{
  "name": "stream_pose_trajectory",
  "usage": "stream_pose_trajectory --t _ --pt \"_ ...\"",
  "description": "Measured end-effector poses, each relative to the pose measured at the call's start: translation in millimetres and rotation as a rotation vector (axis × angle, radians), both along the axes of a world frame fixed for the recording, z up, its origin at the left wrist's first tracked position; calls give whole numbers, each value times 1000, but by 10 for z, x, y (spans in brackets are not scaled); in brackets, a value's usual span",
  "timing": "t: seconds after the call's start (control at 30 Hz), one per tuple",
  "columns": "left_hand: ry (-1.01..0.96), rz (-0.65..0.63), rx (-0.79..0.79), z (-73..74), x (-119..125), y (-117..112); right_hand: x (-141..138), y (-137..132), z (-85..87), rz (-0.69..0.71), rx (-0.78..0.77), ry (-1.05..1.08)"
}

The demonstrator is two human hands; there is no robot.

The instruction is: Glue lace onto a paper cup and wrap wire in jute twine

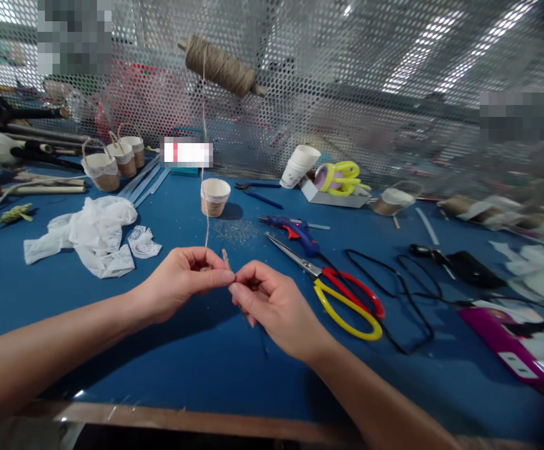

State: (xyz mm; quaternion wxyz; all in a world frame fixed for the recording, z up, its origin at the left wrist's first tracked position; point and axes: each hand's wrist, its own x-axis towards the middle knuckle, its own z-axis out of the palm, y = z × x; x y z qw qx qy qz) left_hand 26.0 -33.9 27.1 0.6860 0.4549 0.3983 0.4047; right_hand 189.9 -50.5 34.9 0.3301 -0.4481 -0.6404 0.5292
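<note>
My left hand (190, 275) pinches a thin strand of twine (203, 112) that runs down from a spool (220, 65) on the mesh wall. Against its fingertips, my right hand (272, 303) is closed on a thin stem wrapped in brown twine (225, 258), whose short end sticks up between the hands. What the stem is made of inside is hidden by the fingers. Just beyond the hands stands a small cup (215, 203), brown below with a pale rim, and the twine passes in front of it.
Scissors (328, 275) and a blue glue gun (295, 231) lie right of my hands, the gun's black cord looping behind. White lace (98, 231) is heaped at left, near several small handled baskets (103, 172). Pliers (265, 195) and stacked paper cups (300, 165) are farther back.
</note>
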Motion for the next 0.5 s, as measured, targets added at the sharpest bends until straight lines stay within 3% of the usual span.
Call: stream_pose_trajectory --t 0.13,0.33,0.5 --pt "-36 49 2 -2 19 -35 0 0 -19 -36 78 -25" --pt "-120 -95 -22 -10 -16 -14 57 55 -29 179 -175 212" --pt "-55 -13 -27 -13 -2 -9 46 60 -16 102 -145 177"
